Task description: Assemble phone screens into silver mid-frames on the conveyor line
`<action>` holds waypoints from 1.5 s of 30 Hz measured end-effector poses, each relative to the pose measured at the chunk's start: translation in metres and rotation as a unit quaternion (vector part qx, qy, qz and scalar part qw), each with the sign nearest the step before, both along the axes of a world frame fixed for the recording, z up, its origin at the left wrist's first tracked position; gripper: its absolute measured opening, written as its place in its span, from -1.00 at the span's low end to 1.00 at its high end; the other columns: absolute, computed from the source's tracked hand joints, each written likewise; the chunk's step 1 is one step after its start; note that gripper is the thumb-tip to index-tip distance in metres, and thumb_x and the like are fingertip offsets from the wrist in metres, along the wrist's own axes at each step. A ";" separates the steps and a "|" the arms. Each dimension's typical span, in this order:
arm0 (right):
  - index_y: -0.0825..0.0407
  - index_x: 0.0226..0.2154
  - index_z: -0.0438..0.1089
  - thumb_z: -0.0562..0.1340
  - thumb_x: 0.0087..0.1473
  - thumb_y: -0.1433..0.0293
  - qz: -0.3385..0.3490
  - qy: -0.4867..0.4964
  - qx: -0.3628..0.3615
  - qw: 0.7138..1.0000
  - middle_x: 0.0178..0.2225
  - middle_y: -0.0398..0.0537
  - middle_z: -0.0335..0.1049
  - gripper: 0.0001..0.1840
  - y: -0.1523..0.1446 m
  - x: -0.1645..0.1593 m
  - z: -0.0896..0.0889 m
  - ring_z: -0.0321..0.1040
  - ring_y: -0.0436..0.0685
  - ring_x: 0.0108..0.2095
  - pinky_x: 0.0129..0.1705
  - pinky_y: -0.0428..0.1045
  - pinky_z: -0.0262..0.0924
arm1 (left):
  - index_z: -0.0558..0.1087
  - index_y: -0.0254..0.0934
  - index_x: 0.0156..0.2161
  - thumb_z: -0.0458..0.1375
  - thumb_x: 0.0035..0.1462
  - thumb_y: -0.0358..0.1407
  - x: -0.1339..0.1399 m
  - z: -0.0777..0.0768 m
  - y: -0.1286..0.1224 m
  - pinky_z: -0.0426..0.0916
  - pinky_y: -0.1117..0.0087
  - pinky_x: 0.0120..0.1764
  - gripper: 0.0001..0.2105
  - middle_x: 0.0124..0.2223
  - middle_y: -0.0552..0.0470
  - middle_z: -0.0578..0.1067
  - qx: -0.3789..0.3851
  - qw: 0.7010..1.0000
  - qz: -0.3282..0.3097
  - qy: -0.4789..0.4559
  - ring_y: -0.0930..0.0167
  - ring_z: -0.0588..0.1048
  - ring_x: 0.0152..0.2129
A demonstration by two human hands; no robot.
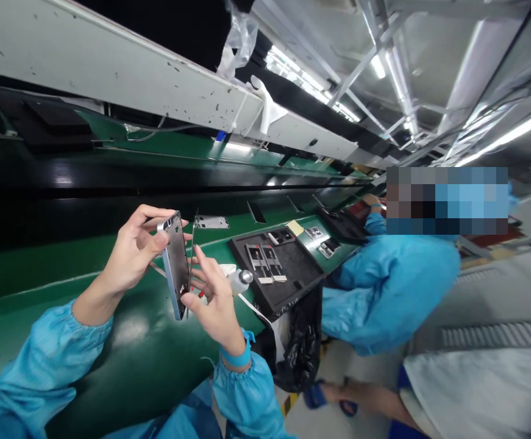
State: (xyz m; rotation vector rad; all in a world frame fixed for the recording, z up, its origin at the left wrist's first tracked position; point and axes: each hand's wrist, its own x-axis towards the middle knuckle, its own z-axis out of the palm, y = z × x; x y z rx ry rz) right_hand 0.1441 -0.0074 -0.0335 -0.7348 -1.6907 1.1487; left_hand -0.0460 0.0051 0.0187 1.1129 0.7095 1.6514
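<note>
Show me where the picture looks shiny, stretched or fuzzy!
In the head view, white glare shines on the green bench; in the head view, the ceiling lights glow very bright; in the head view, the pale cloth at lower right looks stretched and smeared; in the head view, the frame in the left hand looks sharper.

"What's on your green bench (132, 366)?"
"I've a black tray (304, 268) there, a bottle (236, 283) (silver-capped) just beside it; on the green strip (27, 274) behind, a flat metal plate (214, 222) and a dark slab (256, 212)."
</note>
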 end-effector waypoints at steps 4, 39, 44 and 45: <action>-0.22 0.44 0.20 0.40 0.15 -0.09 -0.008 -0.012 0.032 0.999 0.05 0.06 0.29 -0.08 -0.003 -0.003 -0.008 0.51 0.19 -0.05 0.00 0.09 0.54 | 0.57 -0.25 -0.05 0.48 0.08 0.00 0.003 -0.006 0.000 0.54 0.42 -0.37 -0.54 -0.12 -0.13 0.64 0.026 0.998 0.041 0.035 0.29 0.65 -0.31; 0.06 -0.19 0.65 0.02 0.34 -0.25 0.017 0.009 -0.038 0.999 -0.71 -0.24 0.20 -0.19 0.010 -0.002 0.046 0.12 -0.03 -0.75 -0.71 -0.11 -0.04 | 0.49 -0.22 0.21 -0.03 0.48 0.08 0.026 -0.003 -0.032 0.53 0.30 -0.22 -0.49 -0.30 -0.02 0.71 0.002 0.991 -0.088 0.103 0.23 0.68 -0.37; 0.08 -0.50 0.49 0.17 0.28 -0.21 -0.013 -0.008 -0.023 1.000 -0.65 -0.21 0.19 -0.27 0.013 -0.002 0.053 0.11 -0.05 -0.66 -0.62 -0.10 -0.02 | 0.59 -0.25 0.13 -0.03 0.52 -0.01 0.031 -0.010 -0.028 0.51 0.39 -0.09 -0.54 -0.05 -0.08 0.71 0.070 0.979 -0.010 0.190 0.29 0.68 -0.19; 0.07 -0.56 0.45 0.22 0.24 -0.22 -0.028 -0.001 -0.018 0.999 -0.65 -0.20 0.18 -0.28 0.014 -0.005 0.052 0.11 -0.04 -0.63 -0.58 -0.09 0.00 | 0.62 -0.26 0.08 0.00 0.51 -0.03 0.031 -0.010 -0.027 0.50 0.40 -0.03 -0.56 0.01 -0.10 0.69 0.087 0.974 0.008 0.208 0.28 0.67 -0.11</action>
